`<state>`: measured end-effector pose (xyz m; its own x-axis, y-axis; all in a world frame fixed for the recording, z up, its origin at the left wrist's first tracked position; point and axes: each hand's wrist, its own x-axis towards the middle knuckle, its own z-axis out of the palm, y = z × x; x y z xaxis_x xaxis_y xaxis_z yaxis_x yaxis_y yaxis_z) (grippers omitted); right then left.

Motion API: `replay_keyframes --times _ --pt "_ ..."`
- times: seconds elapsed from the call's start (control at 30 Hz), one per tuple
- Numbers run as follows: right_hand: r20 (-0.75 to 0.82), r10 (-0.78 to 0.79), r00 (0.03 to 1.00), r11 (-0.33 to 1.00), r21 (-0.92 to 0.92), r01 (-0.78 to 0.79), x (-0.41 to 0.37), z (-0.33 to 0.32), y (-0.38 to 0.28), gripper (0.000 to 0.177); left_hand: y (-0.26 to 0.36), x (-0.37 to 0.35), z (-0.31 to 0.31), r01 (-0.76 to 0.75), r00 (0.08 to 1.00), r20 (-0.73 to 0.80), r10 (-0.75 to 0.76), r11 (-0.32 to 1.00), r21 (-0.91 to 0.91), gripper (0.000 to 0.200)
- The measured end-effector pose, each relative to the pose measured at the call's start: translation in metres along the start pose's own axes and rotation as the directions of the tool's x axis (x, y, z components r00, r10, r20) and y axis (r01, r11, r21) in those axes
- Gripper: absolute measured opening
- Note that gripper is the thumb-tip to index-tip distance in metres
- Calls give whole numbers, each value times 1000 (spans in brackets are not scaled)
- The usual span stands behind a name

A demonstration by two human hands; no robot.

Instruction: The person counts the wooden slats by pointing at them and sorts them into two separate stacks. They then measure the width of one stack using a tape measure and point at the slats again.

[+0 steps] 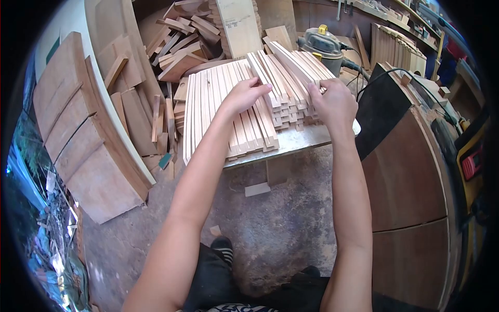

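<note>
At far left a curved panel (78, 130) leans upright, and beside it a heap of offcuts (182, 44) piles up behind the counter (304, 139). On the counter's left part, pale strips (208, 99) lie side by side. The left hand (245, 96) is over them, thumb at the edge of the taller stack (286, 110) just to the right; I can't tell whether its fingers grip anything. The right hand (335, 104) has its fingers curled around the near end of a strip (290, 61) lying askew on that stack. Behind stands a vacuum (321, 44); at far right, a brown board (408, 182).
</note>
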<state>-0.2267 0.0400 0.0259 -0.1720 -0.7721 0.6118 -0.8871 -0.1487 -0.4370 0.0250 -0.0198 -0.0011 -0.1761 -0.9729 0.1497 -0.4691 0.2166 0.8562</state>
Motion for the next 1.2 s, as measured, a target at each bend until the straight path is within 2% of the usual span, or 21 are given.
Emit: replay_keyframes --times 0.07,0.13,0.23,0.33,0.47,0.53,0.7,0.83,0.9,1.13,1.2 --pt "-39 -51 998 999 4 51 -1 2 -1 32 2 -3 0 -6 1000 -11 6 1000 9 66" --pt "-164 -92 982 990 93 108 -1 0 -5 31 3 -5 -1 5 1000 -5 -5 1000 -3 67" --pt "-218 -132 967 983 95 156 -7 -4 -15 30 -1 -2 -1 -23 1000 -4 22 1000 -14 66" --pt "-251 -204 946 960 137 243 -13 10 -13 29 0 -3 -1 -49 999 10 49 998 -34 66" --pt "-238 -187 953 959 168 230 -25 23 -15 28 2 -4 0 -43 999 2 44 997 -67 65" --pt "-186 -207 960 962 143 235 -27 22 -16 28 2 -2 -2 5 999 32 -4 1000 -20 62" --pt "-13 -255 967 966 -39 254 -26 7 -22 31 -1 0 -4 -22 999 43 22 1000 -15 62" --pt "-5 -203 979 976 -76 202 -21 10 -17 32 1 -1 -2 -19 999 43 20 1000 -10 61" --pt "59 -223 973 966 -121 229 -19 11 -16 32 1 -1 -2 -19 999 39 20 1000 -8 62" --pt "133 -243 961 957 -127 260 -22 3 -27 27 0 0 -1 -15 999 33 15 1000 7 62" --pt "237 -239 942 955 -116 271 -21 -4 -30 25 -4 3 -1 -21 999 41 21 1000 -6 62"
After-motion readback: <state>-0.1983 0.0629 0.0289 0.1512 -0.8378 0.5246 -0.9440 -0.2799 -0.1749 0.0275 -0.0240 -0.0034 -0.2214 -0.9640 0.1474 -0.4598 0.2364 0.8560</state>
